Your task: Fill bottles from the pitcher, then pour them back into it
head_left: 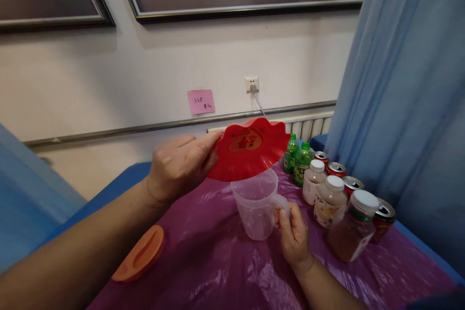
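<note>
**Head view: red scalloped plate held over clear jug**

Head cam, looking down at my hands over the table point(225, 271), which wears a crinkled, glossy purple plastic sheet over blue padding.

My left hand point(179, 167) is clamped on the red plate point(250, 150): fingers closed on its left rim. Plate is thin glossy plastic, wavy scalloped edge, printed motif in the centre. It's tilted, face up and towards me, far rim higher, long axis running left-right. Its near rim overlaps the mouth of the jug in this view; whether they touch, can't tell.

My right hand point(293, 232) is closed around the handle of the clear measuring jug point(256, 206). Jug is translucent plastic, tapered round body, upright, standing mid-table, handle pointing right towards that hand.

Around:
- Orange lid point(140, 254), oval, matte, with a recessed grip slot, flat near the table's left edge, well apart from both hands.
- Along the right edge, a tight cluster: two green bottles point(298, 157), white-capped bottles point(329, 193) with pale drink, a brown-filled jar point(354, 225) nearest me, red cans point(348, 179) behind them. The nearest bottles stand just beside the jug's handle side, crowding my right hand.
- Blue curtain point(407, 82) hangs behind the cans.
- Pink note point(201, 101) and a socket point(252, 83) on the far wall.
</note>
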Available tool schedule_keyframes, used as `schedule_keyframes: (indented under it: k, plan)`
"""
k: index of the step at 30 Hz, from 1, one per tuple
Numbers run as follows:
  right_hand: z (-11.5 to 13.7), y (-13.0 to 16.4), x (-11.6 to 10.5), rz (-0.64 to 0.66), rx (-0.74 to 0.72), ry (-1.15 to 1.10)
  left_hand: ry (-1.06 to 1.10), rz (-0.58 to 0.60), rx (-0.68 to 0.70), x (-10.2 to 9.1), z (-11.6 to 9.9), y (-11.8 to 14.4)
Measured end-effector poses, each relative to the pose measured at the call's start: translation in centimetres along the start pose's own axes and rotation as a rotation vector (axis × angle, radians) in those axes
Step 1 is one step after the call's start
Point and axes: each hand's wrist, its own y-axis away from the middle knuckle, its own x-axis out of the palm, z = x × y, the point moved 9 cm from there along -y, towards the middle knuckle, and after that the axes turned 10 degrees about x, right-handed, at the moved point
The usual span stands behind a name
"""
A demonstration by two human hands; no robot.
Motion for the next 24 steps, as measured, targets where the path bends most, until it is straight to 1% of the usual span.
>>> schedule_keyframes:
  k: [2,3,5,6,8,10,11,13,14,15,16,18,21,24]
  plan:
    - [0.1,0.0,0.0,0.005,-0.001,-0.012,0.015,0.024,-0.088,0.4,0.3,0.7]
    - [0.1,0.0,0.0,0.005,-0.002,-0.017,0.035,0.056,-0.176,0.8,0.8,1.3]
    - [0.3,-0.1,0.0,0.0,0.001,-0.01,0.1,0.146,-0.434,2.1,2.8,3.4]
    - [0.4,-0.1,0.0,-0.005,0.007,0.002,0.143,0.199,-0.582,2.9,4.0,5.0]
    - [0.5,-0.2,-0.1,-0.017,0.03,0.033,0.233,0.325,-0.865,4.8,6.1,9.5]
    - [0.7,-0.3,-0.3,-0.025,0.064,0.054,0.309,0.468,-1.092,6.7,7.3,14.8]
    - [0.9,-0.3,-0.3,-0.025,0.085,0.061,0.344,0.541,-1.192,7.4,7.4,17.7]
    - [1.2,-0.4,-0.4,-0.02,0.128,0.07,0.438,0.735,-1.323,8.8,6.3,23.3]
    - [1.5,-0.4,-0.4,-0.017,0.149,0.077,0.48,0.818,-1.348,9.3,5.3,25.6]
    - [1.7,-0.5,-0.5,-0.018,0.165,0.09,0.519,0.857,-1.348,9.5,4.2,27.3]
    - [2.0,-0.5,-0.6,-0.023,0.177,0.108,0.535,0.881,-1.349,9.5,3.2,28.8]
    - [2.6,-0.6,-0.9,-0.044,0.193,0.153,0.567,0.921,-1.34,9.4,0.9,30.9]
    - [3.3,-0.4,-1.4,-0.077,0.191,0.197,0.594,0.963,-1.318,9.4,-1.4,32.7]
    - [4.2,0.4,-2.4,-0.123,0.104,0.213,0.546,1.037,-1.232,9.4,-2.0,33.4]
